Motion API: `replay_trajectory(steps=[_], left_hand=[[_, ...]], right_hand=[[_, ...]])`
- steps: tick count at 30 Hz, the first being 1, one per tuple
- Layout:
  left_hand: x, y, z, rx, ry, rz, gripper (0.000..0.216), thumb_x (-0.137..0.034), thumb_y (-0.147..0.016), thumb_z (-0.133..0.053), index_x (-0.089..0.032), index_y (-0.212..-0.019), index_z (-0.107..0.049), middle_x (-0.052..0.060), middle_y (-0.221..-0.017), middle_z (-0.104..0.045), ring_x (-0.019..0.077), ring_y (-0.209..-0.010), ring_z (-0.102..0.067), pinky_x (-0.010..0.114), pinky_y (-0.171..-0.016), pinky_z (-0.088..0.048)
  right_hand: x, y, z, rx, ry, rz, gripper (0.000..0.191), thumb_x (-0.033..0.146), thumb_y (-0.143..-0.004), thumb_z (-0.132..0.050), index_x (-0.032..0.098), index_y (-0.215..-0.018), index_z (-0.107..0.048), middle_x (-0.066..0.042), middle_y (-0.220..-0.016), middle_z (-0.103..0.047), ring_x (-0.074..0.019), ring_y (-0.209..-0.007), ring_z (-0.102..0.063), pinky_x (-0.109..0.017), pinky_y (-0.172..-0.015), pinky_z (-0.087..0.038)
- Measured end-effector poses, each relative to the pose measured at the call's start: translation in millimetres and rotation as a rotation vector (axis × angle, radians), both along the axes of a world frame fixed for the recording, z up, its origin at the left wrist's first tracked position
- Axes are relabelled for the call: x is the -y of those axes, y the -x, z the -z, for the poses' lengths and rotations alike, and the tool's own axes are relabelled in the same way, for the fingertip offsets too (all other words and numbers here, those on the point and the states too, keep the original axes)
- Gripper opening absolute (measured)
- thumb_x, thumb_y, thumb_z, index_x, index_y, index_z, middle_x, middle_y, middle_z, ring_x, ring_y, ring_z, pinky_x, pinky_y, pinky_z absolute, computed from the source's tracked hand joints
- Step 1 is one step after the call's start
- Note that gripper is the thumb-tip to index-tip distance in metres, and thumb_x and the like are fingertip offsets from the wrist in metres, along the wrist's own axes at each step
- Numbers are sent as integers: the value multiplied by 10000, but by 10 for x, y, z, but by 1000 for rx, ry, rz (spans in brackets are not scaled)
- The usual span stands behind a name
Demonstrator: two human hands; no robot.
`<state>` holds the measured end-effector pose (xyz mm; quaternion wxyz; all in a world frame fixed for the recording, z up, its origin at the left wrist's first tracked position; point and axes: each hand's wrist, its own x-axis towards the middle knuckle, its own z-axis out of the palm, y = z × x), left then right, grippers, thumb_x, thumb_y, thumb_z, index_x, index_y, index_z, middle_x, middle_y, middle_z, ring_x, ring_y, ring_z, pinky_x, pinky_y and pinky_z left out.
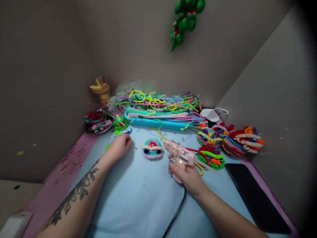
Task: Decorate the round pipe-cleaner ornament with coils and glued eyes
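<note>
My right hand (185, 173) is wrapped round the grip of a pink glue gun (177, 151), whose nozzle points left toward a small round pipe-cleaner piece (153, 148) in pink, teal and lilac on the light blue table cover (138, 198). A black cord (177, 211) runs from the gun toward me. My left hand (120, 145) rests on the cover left of that piece, fingers curled and pinched near a short blue pipe-cleaner bit (129, 132); what it pinches is too small to name.
A blue tray (158, 124) heaped with coloured pipe cleaners stands at the back. Finished pipe-cleaner pieces (230, 140) lie at the right, a dark phone (255, 198) at the near right, a metal dish of scraps (97, 122) at the back left. A green ornament (185, 19) hangs on the wall.
</note>
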<state>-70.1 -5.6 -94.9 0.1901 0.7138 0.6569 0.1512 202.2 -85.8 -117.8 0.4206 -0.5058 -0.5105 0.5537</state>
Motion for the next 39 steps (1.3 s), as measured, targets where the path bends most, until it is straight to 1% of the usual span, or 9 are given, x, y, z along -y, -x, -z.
replay_trajectory(steps=[2, 4, 5, 8, 15, 19, 24, 32, 39], left_hand=[[105, -137, -67, 139, 60, 48, 216, -339, -847, -410, -175, -802, -543, 17, -710, -558, 144, -622, -506, 236, -567, -380], [229, -277, -138, 602, 235, 45, 271, -439, -836, -458, -176, -807, -513, -35, -633, -457, 98, -518, -388, 204, -482, -300], [286, -333, -169, 765, 323, 22, 299, -475, -820, -488, -177, -803, -504, -58, -595, -391, 81, -483, -320, 195, -454, -248], [382, -394, -218, 991, 469, -23, 330, -495, -771, -576, -174, -800, -503, -82, -563, -323, 62, -464, -237, 191, -436, -180], [290, -260, -142, 847, 327, -104, 271, -440, -769, -564, -172, -767, -526, -62, -590, -404, 74, -495, -310, 191, -462, -249], [275, -267, -117, 690, 276, -31, 222, -386, -772, -522, -169, -727, -543, -29, -639, -492, 109, -578, -423, 210, -525, -333], [303, -259, -91, 509, 227, 74, 220, -355, -794, -482, -172, -752, -594, -9, -690, -571, 137, -645, -486, 227, -575, -353], [322, -270, -76, 590, 219, 10, 204, -348, -793, -484, -176, -760, -589, 7, -715, -630, 159, -675, -553, 241, -598, -394], [313, -279, -59, 583, 215, 15, 183, -320, -787, -492, -176, -736, -594, -5, -683, -619, 149, -654, -541, 236, -591, -384]], right_hand=[[12, 22, 18, 52, -25, -2, 324, 467, -753, -633, 183, -907, -608, -27, -688, -638, -166, -589, -580, -280, -539, -479], [34, 51, 29, 113, -98, -21, 274, 437, -765, -621, 196, -893, -636, -50, -754, -662, -191, -664, -612, -303, -599, -508], [46, 65, 26, 150, -141, -33, 242, 410, -771, -615, 204, -894, -646, -58, -793, -672, -205, -715, -625, -314, -639, -518], [64, 106, -26, 273, -272, -86, 128, 316, -776, -592, 222, -839, -651, -56, -850, -668, -224, -819, -629, -328, -729, -521], [10, 243, -110, 556, -424, -174, 65, 208, -782, -510, 203, -739, -558, -17, -711, -563, -166, -668, -570, -273, -613, -467], [23, 312, -76, 656, -451, -190, 54, 193, -784, -502, 201, -736, -525, -3, -681, -534, -153, -643, -552, -253, -585, -436], [36, 343, -75, 710, -434, -164, 119, 205, -789, -508, 212, -680, -462, 14, -630, -508, -143, -597, -538, -238, -536, -406], [34, 348, -118, 775, -430, -199, 125, 231, -804, -506, 213, -681, -497, 4, -628, -547, -151, -589, -556, -245, -522, -424], [53, 315, -45, 793, -495, -188, 122, 236, -816, -507, 214, -710, -561, -20, -694, -605, -174, -645, -603, -271, -584, -477]])
